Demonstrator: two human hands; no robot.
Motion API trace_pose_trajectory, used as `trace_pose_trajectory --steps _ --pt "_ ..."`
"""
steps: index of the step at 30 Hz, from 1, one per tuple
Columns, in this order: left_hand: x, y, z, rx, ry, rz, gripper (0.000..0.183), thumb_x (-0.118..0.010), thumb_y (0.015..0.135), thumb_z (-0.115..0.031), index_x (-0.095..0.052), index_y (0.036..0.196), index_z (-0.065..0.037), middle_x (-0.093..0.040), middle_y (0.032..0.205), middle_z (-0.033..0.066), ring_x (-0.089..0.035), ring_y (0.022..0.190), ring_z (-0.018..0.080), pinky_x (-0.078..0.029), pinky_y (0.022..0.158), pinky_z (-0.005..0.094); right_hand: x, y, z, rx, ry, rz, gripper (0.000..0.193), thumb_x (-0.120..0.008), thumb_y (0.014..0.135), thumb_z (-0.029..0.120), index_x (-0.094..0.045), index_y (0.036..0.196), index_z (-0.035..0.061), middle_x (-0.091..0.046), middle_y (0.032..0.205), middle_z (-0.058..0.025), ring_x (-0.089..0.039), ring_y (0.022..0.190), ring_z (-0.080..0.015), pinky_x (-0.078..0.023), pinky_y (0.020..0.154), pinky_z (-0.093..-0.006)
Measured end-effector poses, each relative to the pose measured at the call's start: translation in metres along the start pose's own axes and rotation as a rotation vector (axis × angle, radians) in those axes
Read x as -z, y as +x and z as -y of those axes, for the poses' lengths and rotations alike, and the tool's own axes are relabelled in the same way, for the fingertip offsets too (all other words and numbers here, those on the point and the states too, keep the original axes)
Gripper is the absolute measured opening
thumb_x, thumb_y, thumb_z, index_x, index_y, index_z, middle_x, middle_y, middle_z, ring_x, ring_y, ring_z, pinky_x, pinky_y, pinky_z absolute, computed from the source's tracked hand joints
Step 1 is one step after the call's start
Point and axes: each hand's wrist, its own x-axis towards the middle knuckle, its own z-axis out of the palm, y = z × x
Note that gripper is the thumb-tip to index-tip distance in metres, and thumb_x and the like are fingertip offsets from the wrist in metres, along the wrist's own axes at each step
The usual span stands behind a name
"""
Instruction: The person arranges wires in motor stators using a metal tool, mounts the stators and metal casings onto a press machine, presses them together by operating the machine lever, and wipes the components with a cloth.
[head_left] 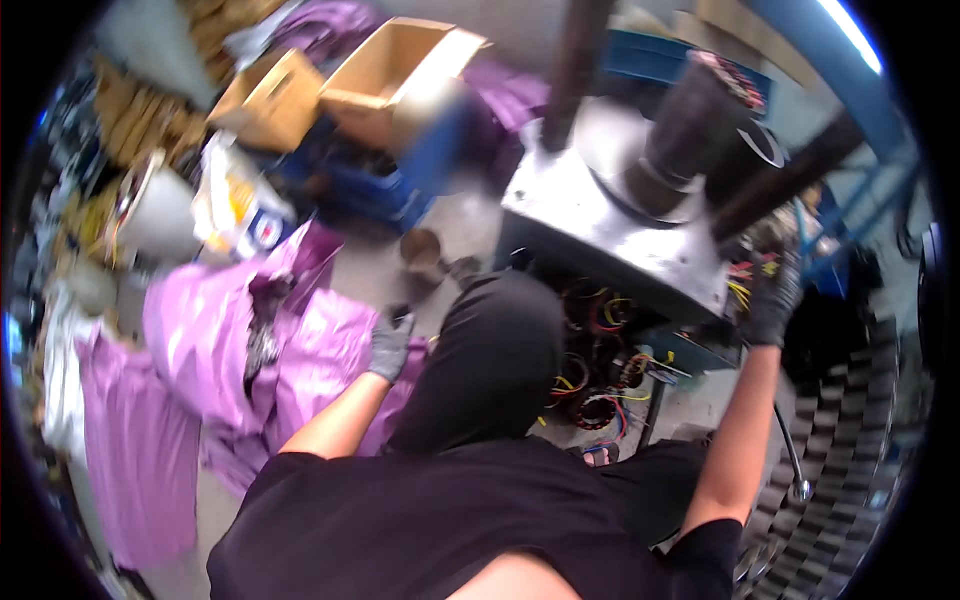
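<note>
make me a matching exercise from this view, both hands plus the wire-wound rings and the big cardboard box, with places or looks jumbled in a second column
Column one
1. left hand
2. right hand
3. wire-wound rings
4. big cardboard box

Column two
A. brown, with its top open
B. at the right end of the metal-topped machine, beside yellow wires
C. low down, just beyond a foot
D. next to a purple sack

Right pairs
1-D, 2-B, 3-C, 4-A
</note>
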Motion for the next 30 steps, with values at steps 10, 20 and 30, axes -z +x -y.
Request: trace_pose_trajectory --steps 10,20,30 --pt "-0.021 0.015 0.057 0.167 0.279 -0.022 0.058 -0.076 0.087 -0.02 -0.054 0.139 -0.007 -0.062 0.131 0.0249 -0.064 0.116 0.0388 -0.052 0.099 0.0462 0.08 -0.074 0.103 -0.18 0.221 0.331 0.038 -0.055 0.102 0.003 -0.057 0.139 -0.0038 -0.062 0.138 -0.0139 -0.058 0.127 -0.0221 -0.042 0.111 -0.0347" --pt "-0.061 0.14 0.04 0.199 0.696 -0.201 0.078 -0.08 0.079 -0.038 -0.048 0.144 -0.01 -0.04 0.157 0.02 -0.052 0.134 0.0403 -0.045 0.11 0.0493 0.263 -0.15 0.128 0.068 -0.514 -0.088 0.031 -0.053 0.103 -0.001 -0.06 0.133 -0.0011 -0.062 0.137 -0.0167 -0.055 0.132 -0.0337 -0.045 0.111 -0.0452" --pt "-0.045 0.177 0.061 0.143 0.285 -0.163 0.054 -0.084 0.078 -0.029 -0.067 0.123 -0.003 -0.069 0.112 0.0203 -0.066 0.103 0.0365 -0.052 0.093 0.0405 0.213 -0.17 0.09 -0.271 -0.111 -0.444 0.044 -0.051 0.109 0.017 -0.039 0.146 -0.0015 -0.059 0.134 -0.0206 -0.063 0.118 -0.0322 -0.052 0.105 -0.0427"
